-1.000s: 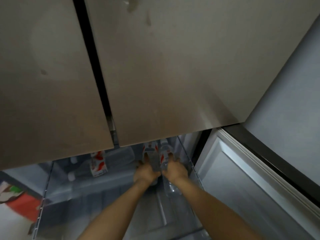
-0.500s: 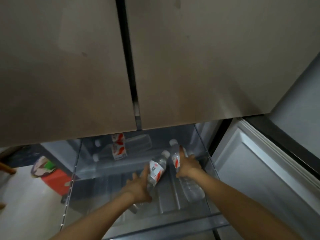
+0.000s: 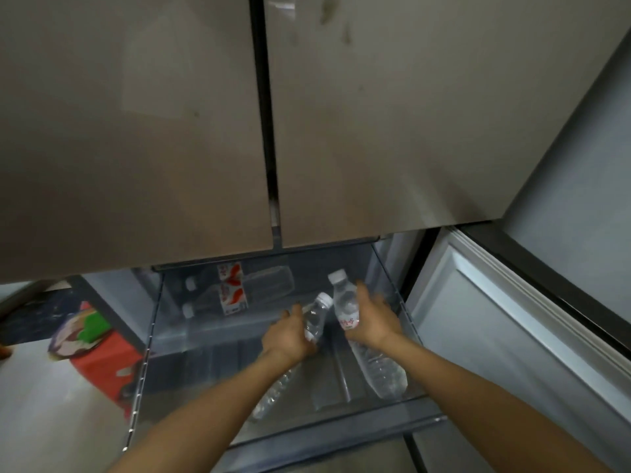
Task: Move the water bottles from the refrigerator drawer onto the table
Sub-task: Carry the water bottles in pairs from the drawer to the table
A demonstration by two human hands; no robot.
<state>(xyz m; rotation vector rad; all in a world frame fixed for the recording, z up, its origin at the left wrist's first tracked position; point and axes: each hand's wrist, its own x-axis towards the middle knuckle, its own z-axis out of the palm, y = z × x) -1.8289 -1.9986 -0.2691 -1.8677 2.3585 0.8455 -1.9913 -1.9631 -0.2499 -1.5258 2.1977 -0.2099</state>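
The clear refrigerator drawer point(image 3: 392, 423) stands pulled out under the closed upper doors. My left hand point(image 3: 288, 337) grips a clear water bottle point(image 3: 316, 317) by its middle, white cap pointing up and away. My right hand point(image 3: 374, 322) holds a second water bottle point(image 3: 346, 303) with a red and white label; its base point(image 3: 382, 373) hangs over the drawer's right side. Both bottles are lifted above the drawer floor. Two more bottles point(image 3: 235, 295) with red labels lie on their sides at the back of the drawer.
The grey upper doors point(image 3: 375, 114) overhang the back of the drawer. An open white door panel point(image 3: 495, 336) stands on the right. A red container point(image 3: 102, 360) with a colourful packet sits on the floor at the left.
Both hands have pulled back toward me and lifted their bottles up from the drawer's back right. The view has tilted down, showing more of the drawer.
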